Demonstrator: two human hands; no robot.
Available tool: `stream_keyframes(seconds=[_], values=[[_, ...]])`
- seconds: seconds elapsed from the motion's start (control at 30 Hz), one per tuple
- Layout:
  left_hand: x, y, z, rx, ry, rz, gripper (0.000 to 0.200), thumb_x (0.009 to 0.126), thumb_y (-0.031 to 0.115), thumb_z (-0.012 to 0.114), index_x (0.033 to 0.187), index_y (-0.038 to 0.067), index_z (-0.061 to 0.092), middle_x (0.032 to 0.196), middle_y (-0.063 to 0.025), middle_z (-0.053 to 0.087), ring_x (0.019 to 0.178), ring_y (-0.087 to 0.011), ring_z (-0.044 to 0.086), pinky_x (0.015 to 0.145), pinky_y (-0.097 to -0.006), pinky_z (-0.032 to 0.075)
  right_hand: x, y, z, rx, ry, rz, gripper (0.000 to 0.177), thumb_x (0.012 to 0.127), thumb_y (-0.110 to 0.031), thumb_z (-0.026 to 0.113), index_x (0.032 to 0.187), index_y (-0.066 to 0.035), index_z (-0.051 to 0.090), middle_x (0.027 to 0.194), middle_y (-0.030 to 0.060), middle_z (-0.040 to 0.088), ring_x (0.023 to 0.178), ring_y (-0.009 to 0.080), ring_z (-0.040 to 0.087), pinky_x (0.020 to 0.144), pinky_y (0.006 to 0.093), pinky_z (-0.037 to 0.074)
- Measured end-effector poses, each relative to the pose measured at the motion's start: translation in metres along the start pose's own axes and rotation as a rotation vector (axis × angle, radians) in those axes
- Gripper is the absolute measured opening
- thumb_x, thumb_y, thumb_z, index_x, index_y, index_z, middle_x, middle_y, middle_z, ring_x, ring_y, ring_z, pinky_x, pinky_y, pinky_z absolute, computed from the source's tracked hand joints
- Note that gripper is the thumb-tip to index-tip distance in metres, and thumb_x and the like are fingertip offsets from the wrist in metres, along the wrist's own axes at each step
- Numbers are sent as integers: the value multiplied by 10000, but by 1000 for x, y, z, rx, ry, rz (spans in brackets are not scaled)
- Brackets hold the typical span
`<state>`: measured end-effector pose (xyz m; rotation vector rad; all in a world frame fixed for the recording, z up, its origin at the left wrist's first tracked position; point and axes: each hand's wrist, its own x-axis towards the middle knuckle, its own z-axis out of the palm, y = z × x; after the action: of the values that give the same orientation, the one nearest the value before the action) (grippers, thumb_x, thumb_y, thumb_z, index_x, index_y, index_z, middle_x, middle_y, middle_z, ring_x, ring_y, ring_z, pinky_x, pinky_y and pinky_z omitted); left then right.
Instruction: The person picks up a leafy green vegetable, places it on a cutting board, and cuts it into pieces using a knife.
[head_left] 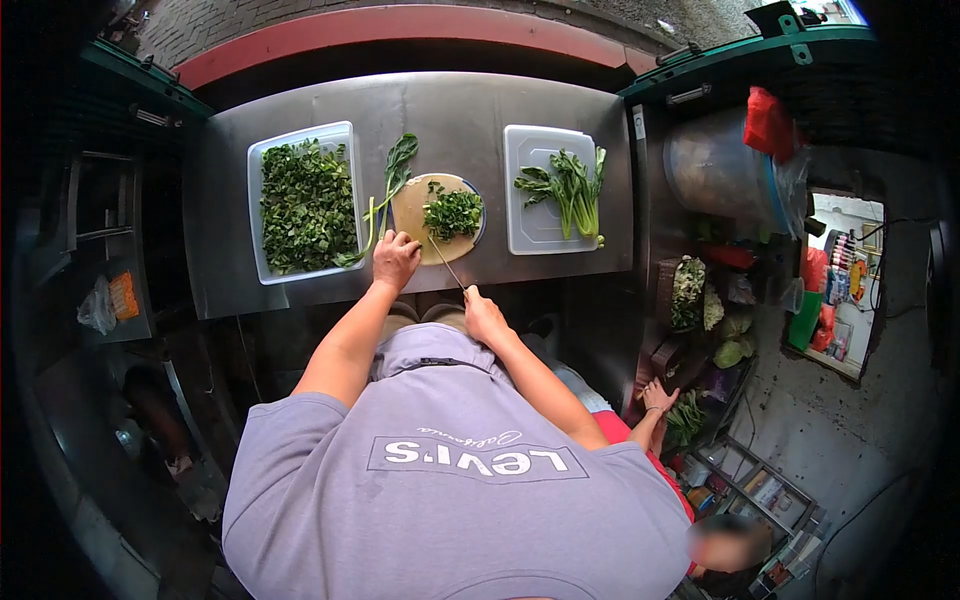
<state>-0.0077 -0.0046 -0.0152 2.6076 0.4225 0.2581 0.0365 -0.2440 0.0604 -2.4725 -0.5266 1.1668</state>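
Right fingers wrapped tight around the handle of the knife (448,262), the right hand (485,312) at the near edge of the table, blade slanting onto the round board (410,200). The left hand (398,258) is at the board's near-left side, fingers bunched narrow; whether they pinch anything, I can't tell. Chopped greens (453,213) sit heaped on the board, just beyond the blade's tip, and a leafy stalk (400,160) lies just left of it.

Underneath it all, a grey metal table (330,100), smooth and lightly shining. Past its far side runs a red ledge (400,33), then paving (190,35) outdoors. Dim room around; over on the right, another person's hand (658,396) reaches in among leafy vegetables (685,418), below a wall opening (845,290).

Now the containers! On the left, a clear plastic tub (254,205), loaded with cut leaves (308,208). On the right, a translucent plastic box or lid (522,222), an uncut green bunch (578,195) lying across it.
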Motion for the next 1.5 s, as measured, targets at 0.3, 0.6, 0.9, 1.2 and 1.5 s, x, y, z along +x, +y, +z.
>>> stream_keyframes(seconds=[0.3, 0.6, 0.9, 1.2, 1.5], values=[[6, -5, 19, 37, -3, -41, 71, 774, 200, 783, 842, 179, 778, 918, 41, 699, 945, -216, 591, 801, -372, 507, -2, -2, -2, 19, 14, -22, 197, 1044, -198, 477, 1111, -14, 448, 926, 356, 664, 914, 545, 645, 770, 610, 495], [11, 2, 10, 123, -25, -12, 60, 791, 212, 750, 813, 159, 768, 918, 43, 684, 979, -222, 579, 809, -367, 506, 1, -13, 12, 19, -29, -44, 212, 1050, -192, 453, 1106, 11, 437, 929, 382, 651, 925, 556, 640, 791, 612, 494], [13, 0, 16, 136, -28, -3, 94, 781, 238, 749, 757, 147, 737, 877, 27, 650, 987, -231, 570, 779, -380, 495, -3, -31, 5, -31, -62, -19, 189, 968, -64, 470, 1124, 36, 428, 980, 391, 656, 972, 552, 652, 861, 610, 517], [10, -3, 23, 9, 33, -124, 84, 771, 231, 772, 757, 153, 746, 825, 13, 662, 948, -238, 579, 771, -389, 486, -10, -30, 6, -28, -116, -10, 270, 909, 5, 492, 1164, 51, 418, 1002, 420, 636, 1013, 566, 634, 882, 609, 505], [11, 1, 14, 50, -2, -141, 78, 787, 201, 781, 847, 150, 775, 897, 12, 699, 946, -228, 601, 794, -376, 512, -19, -32, -10, -50, -117, 62, 222, 962, -44, 461, 1169, 28, 425, 1020, 399, 651, 1016, 550, 643, 874, 597, 514]])
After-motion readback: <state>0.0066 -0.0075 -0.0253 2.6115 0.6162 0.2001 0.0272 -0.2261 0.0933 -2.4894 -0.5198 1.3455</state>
